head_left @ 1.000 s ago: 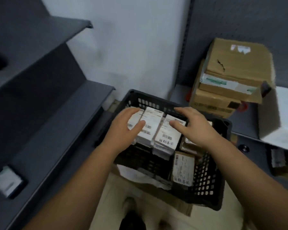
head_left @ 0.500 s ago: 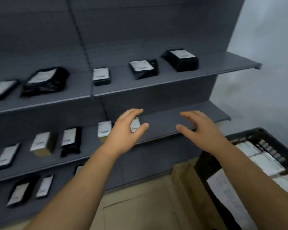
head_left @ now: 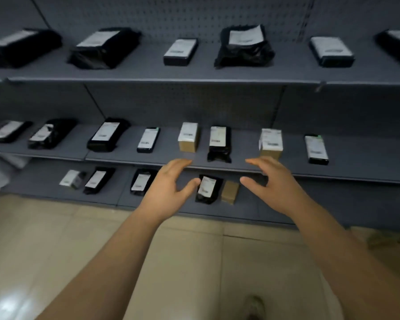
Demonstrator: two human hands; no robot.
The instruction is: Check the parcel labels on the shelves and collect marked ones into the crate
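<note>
Fingers of the left hand (head_left: 171, 183) and the right hand (head_left: 271, 181) are seen spread and relaxed, holding nothing, both raised side by side before the grey shelves (head_left: 194, 76). The crate named in the task is not shown in this view.

Labelled parcels are laid out in three rows. Directly between the two hands, on the bottom shelf, a black pouch (head_left: 208, 188) is seen touching or just beside a plain brown box (head_left: 230, 191) on which no label can be made out. Just above the hands, on the middle shelf, a black bag (head_left: 219, 144) is flanked by a small carton (head_left: 188, 139) and a labelled carton (head_left: 270, 144).

A wrong pick is judged the chief risk: label print is too blurred to be read from here, and small green marks appear only at the top corners of a slim black packet (head_left: 148, 140) and a flat black parcel (head_left: 316, 148), so marked and unmarked items could easily be confused. A reach into the bottom row could be hampered by the overhanging edge of the middle shelf (head_left: 217, 167), and neighbouring parcels could be nudged, since pouch and brown box lie so close.

Further bags, including a crumpled black bag (head_left: 244, 46), are ranged along the top shelf. A shoe (head_left: 255, 306) is glimpsed on the tiled floor (head_left: 56, 239).
</note>
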